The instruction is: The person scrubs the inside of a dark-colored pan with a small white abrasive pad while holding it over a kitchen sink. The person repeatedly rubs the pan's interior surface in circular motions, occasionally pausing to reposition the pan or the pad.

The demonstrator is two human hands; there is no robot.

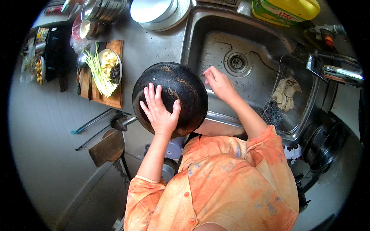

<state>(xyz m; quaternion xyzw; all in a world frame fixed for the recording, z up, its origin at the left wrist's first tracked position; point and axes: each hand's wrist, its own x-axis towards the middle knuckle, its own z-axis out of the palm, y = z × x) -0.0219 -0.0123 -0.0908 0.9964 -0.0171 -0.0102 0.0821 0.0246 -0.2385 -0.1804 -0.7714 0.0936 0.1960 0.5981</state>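
Observation:
A blackened wok (185,86) shows its underside to me, at the counter's front edge and the sink's left side. My left hand (159,114) lies flat against that underside, fingers spread, not wrapped around anything. The wok's metal handle (129,121) points toward the lower left. My right hand (218,83) is in the air over the left part of the steel sink (214,52), just right of the wok and apart from it. Its fingers are curled, and whether something small is between them I cannot tell.
Left of the wok, a wooden cutting board (118,99) bears a plate (120,69) with chopped vegetables. A wire rack (281,127) with a cloth (286,93) sits inside the sink's right end, near the faucet (342,75). Stacked plates (150,11) and a yellow jug (300,10) stand behind.

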